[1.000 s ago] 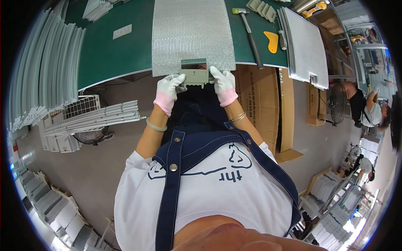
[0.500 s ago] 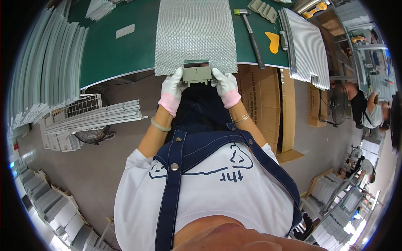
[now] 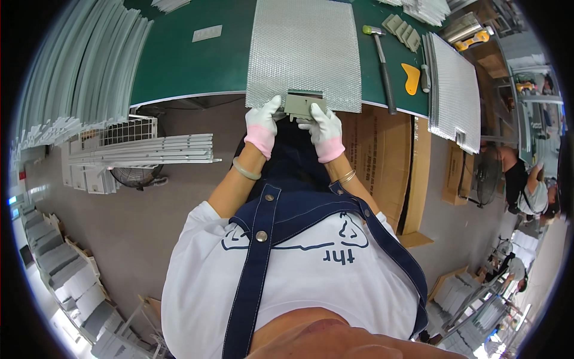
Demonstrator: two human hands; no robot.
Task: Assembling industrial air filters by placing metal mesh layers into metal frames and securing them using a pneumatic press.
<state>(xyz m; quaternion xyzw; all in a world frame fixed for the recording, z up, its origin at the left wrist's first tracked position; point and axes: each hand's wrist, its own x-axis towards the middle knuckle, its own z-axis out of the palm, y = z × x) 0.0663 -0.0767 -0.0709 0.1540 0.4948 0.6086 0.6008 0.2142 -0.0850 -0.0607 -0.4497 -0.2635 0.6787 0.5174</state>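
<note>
A mesh panel [image 3: 304, 54] of silvery metal lies on the green table, its near edge reaching past the table's front. At a rectangular notch in that edge is a grey-beige plastic piece [image 3: 297, 106] with small prongs along its near side. Both hands wear white gloves with pink cuffs. My left hand [image 3: 263, 119] is closed at the piece's left end, beside the panel's edge. My right hand [image 3: 324, 127] grips the right end, thumb on top and fingers underneath. The fingers below the piece are partly hidden.
A hammer [image 3: 382, 69], a yellow scraper [image 3: 411, 79] and several plastic pieces [image 3: 402, 31] lie right of the panel. Further right is a stack of mesh panels [image 3: 452, 90]. Long white strips [image 3: 84, 72] are piled at left. A cardboard box [image 3: 382, 161] stands below the table.
The view has shifted, so the table scene appears further right. The plastic piece is slightly turned, and my right thumb has moved onto its top face.
</note>
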